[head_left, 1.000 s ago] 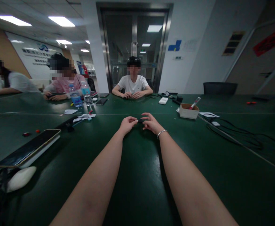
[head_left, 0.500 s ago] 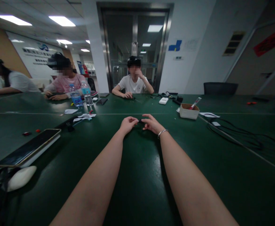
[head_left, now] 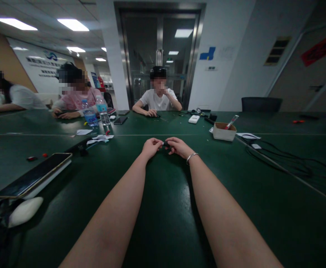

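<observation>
Over the dark green table, both arms reach out and the hands meet around a small black object with a silvery end; its kind is too small to make out. My left hand pinches the silvery end between thumb and fingertips. From the other side, my right hand grips the black part, fingers closed and partly curled beneath. A silver bangle circles the right wrist. Fingers cover much of the small object.
On the left lie a phone on a white box, crumpled paper and water bottles. To the right are a small open box and black cables. A person sits opposite; two others sit at the left.
My right hand's raised index finger has come down, and its fingers have closed on the black part. My left hand stays in nearly the same place.
</observation>
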`<state>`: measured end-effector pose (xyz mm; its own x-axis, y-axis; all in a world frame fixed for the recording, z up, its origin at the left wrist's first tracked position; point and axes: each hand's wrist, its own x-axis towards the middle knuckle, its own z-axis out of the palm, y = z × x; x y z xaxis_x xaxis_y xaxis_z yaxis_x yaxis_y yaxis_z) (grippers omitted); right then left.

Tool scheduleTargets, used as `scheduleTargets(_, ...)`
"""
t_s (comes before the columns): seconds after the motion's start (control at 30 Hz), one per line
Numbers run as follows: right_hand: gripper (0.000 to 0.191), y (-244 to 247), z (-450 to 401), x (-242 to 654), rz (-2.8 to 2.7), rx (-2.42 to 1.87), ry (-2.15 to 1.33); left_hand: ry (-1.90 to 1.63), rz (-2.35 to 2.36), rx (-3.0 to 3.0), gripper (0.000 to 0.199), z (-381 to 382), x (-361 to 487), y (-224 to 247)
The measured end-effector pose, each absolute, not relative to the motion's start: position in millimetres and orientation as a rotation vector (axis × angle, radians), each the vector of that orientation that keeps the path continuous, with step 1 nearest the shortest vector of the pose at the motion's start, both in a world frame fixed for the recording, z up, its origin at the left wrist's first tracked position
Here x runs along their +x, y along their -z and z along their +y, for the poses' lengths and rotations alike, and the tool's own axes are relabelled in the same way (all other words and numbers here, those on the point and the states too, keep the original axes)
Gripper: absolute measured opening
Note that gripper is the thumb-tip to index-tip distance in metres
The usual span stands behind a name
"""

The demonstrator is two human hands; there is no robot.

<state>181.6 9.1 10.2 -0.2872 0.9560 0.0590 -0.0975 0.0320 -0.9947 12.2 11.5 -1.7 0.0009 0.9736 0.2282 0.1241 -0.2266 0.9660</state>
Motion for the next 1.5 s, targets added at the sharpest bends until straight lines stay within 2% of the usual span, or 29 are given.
scheduleTargets(0.1, 0.031, -10.1, 7.9, 182.9, -1.344, -0.866, -1.427, -1.328, 1.203, 1.467, 0.015, 13.7, 11.3, 3.8)
scheduleTargets(0.27, 0.013, -9.4, 9.1, 182.8, -1.339, -0.963, -1.418, -1.326, 1.199, 1.474, 0.016, 13.9, 10.1, 4.7)
scheduleTargets(0.4, 0.036, -9.7, 8.8, 183.7, -1.334, -0.879, -1.433, -1.323, 1.194, 1.461, 0.012, 12.8, 10.0, 3.7)
scheduleTargets(0.57, 0.012, -10.3, 8.5, 182.6, -1.324, -0.967, -1.447, -1.317, 1.185, 1.463, 0.014, 13.4, 9.7, 3.9)
scheduleTargets(0.73, 0.032, -10.8, 7.2, 182.5, -1.308, -0.880, -1.433, -1.340, 1.190, 1.450, 0.012, 14.6, 10.1, 4.6)
scheduleTargets(0.83, 0.013, -11.0, 7.6, 181.4, -1.304, -0.944, -1.432, -1.347, 1.188, 1.444, 0.012, 14.6, 11.0, 4.5)
scheduleTargets(0.9, 0.010, -11.0, 8.0, 180.9, -1.347, -0.973, -1.419, -1.356, 1.189, 1.425, 0.014, 14.5, 11.3, 4.3)
scheduleTargets(1.03, 0.034, -11.5, 7.7, 181.5, -1.330, -0.896, -1.403, -1.366, 1.183, 1.414, 0.013, 15.1, 10.7, 4.7)
scheduleTargets(1.2, 0.014, -12.7, 6.9, 181.7, -1.343, -0.971, -1.432, -1.355, 1.180, 1.421, 0.014, 15.9, 9.9, 5.1)
scheduleTargets(1.33, 0.032, -12.7, 5.9, 181.9, -1.335, -0.886, -1.426, -1.365, 1.179, 1.413, 0.011, 15.1, 10.2, 4.4)
scheduleTargets(1.5, 0.007, -13.5, 4.7, 180.9, -1.339, -0.955, -1.440, -1.346, 1.180, 1.401, 0.014, 14.5, 10.0, 3.3)
